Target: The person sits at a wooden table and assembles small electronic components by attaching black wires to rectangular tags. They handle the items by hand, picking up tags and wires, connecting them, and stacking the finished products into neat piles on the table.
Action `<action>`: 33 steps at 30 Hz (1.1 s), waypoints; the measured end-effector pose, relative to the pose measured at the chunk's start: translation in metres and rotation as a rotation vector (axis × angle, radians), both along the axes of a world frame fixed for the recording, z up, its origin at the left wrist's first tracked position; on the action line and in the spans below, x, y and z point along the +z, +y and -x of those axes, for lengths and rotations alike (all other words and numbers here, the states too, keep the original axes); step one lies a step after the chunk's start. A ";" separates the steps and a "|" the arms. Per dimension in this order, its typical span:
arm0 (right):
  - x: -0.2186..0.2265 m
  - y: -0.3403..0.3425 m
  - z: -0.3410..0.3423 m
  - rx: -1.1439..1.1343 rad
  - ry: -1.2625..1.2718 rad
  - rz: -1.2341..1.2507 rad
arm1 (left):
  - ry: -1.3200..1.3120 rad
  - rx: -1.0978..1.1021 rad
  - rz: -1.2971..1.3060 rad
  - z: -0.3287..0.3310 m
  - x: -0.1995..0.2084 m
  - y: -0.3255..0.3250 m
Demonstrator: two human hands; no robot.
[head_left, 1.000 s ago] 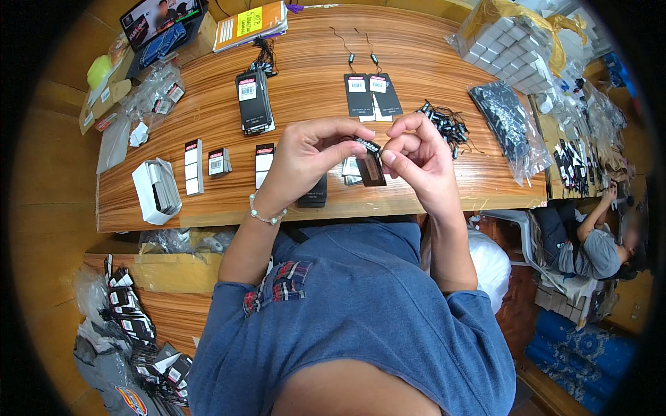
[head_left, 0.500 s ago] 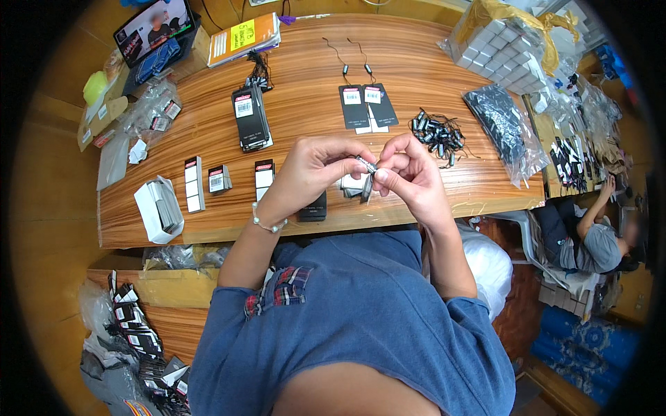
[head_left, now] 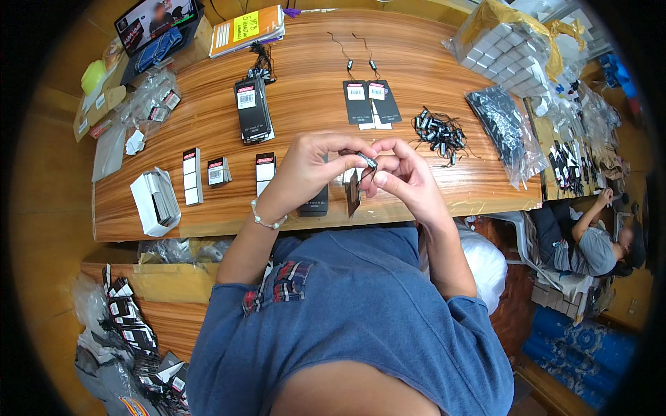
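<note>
Above the table's front edge, my left hand [head_left: 325, 158] and my right hand [head_left: 404, 172] meet with fingertips pinched. Between them is a small black string seal [head_left: 368, 161], the kind used on hang tags; its thin cord loops by my right fingers. A dark hang tag [head_left: 354, 197] dangles edge-on just below. Partly behind my left wrist lies a stack of black tags [head_left: 315, 203]. Two finished-looking black tags [head_left: 357, 100] lie beyond my hands with their strings stretched away from me. A tangled pile of black string seals [head_left: 440, 133] rests to the right.
At left stand a white box of tags [head_left: 154, 202] and small label stacks [head_left: 191, 177]. A taller stack of strung tags [head_left: 252, 111] lies farther back. Bagged black tags [head_left: 505, 132] and white boxes [head_left: 496, 52] line the right. Another person [head_left: 598, 244] sits far right.
The hang tag under my fingers has swung slightly left and hangs lower, showing its dark edge. My fingers have shifted a little on the string seal. The view has tilted slightly.
</note>
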State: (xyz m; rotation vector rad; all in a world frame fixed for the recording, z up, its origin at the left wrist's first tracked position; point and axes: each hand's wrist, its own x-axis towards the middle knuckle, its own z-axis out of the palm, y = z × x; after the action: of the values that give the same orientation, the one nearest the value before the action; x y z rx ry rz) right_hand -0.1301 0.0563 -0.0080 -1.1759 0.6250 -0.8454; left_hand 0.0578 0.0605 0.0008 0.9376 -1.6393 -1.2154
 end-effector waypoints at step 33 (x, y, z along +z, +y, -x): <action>0.002 -0.185 0.001 -0.465 -0.003 0.182 | 0.226 0.129 -0.240 0.008 -0.072 -0.109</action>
State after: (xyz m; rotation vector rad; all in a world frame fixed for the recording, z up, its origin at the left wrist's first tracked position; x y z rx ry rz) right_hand -0.1306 -0.1287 -0.0059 -1.2100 0.8501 -1.3187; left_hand 0.0495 -0.0486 -0.0712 0.9962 -1.2569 -1.3939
